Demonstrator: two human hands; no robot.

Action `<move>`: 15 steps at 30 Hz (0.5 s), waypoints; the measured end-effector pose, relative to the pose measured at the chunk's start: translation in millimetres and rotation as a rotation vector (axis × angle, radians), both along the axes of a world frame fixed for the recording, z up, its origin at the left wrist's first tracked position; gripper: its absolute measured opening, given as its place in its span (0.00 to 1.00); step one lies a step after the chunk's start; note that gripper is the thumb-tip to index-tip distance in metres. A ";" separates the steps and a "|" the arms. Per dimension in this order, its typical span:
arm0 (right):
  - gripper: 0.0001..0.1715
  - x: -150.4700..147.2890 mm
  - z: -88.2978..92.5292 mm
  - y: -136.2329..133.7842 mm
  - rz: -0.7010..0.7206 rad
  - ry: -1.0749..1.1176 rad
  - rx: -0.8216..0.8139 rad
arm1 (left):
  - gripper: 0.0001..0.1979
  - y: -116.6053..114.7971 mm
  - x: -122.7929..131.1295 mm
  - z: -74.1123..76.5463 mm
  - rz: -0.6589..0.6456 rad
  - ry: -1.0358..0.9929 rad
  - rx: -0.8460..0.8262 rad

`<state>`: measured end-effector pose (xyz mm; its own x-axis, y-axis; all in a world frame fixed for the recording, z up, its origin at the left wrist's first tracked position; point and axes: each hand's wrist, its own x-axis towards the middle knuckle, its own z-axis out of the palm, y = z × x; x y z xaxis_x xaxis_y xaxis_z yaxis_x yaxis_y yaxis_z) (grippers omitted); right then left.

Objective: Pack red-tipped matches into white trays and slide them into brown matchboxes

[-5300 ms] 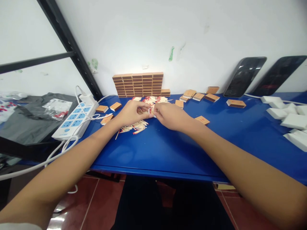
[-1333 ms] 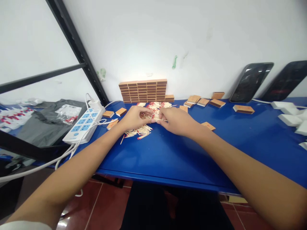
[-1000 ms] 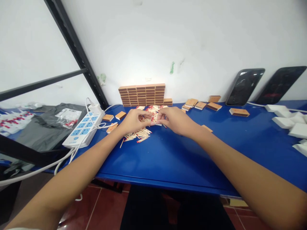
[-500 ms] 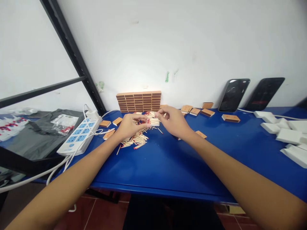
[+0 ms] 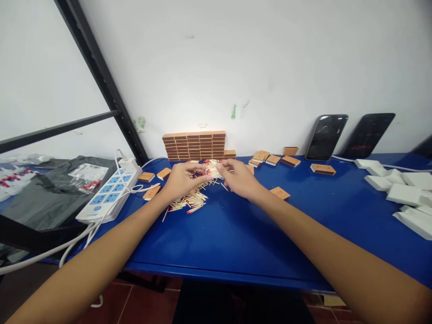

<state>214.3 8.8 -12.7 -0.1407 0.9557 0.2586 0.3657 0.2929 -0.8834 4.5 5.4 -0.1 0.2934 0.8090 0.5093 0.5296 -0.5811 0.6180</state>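
Observation:
My left hand (image 5: 182, 181) and my right hand (image 5: 237, 178) meet over a heap of loose matchsticks (image 5: 193, 200) on the blue table (image 5: 236, 225). Between their fingertips sits a small bundle of red-tipped matches (image 5: 213, 171), pinched from both sides. The fingers of both hands are curled closed around it. Behind the hands, a wall of stacked brown matchboxes (image 5: 195, 145) stands against the white wall. More matchsticks lie under and behind my hands, partly hidden.
Loose matchboxes (image 5: 279, 193) lie scattered left and right of the hands. A white power strip (image 5: 107, 196) with cables sits at the left, beside a dark bag (image 5: 50, 189). Two dark phones (image 5: 326, 137) lean on the wall; white boxes (image 5: 401, 193) lie at the right.
Both hands have stayed together over the match heap, working the bundle. Half a second ago my right hand was lifted slightly apart; it has closed back onto the bundle. The camera tilted upward.

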 end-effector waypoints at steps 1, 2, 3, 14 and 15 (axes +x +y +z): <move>0.17 -0.5 0.0 -0.5 0.005 0.009 -0.002 | 0.16 -0.5 0.3 0.6 0.001 0.000 0.002; 0.18 -1.0 0.0 -1.0 0.008 0.019 -0.004 | 0.16 -0.8 0.3 1.1 0.000 -0.002 0.000; 0.20 -1.5 0.2 -1.6 0.008 0.028 -0.006 | 0.16 -1.0 0.1 1.4 -0.003 -0.006 -0.004; 0.21 -1.7 -3.1 -3.1 -0.030 -0.047 0.117 | 0.16 -0.5 -0.1 2.1 -0.011 0.012 -0.040; 0.19 -1.9 -3.8 -2.5 -0.032 -0.044 0.119 | 0.16 -0.8 0.0 2.6 -0.013 0.005 -0.042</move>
<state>212.4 6.3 -16.5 -0.1244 0.9227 0.3649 0.4144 0.3824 -0.8258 4.6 4.6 2.5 0.3062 0.8259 0.4735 0.5256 -0.5614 0.6392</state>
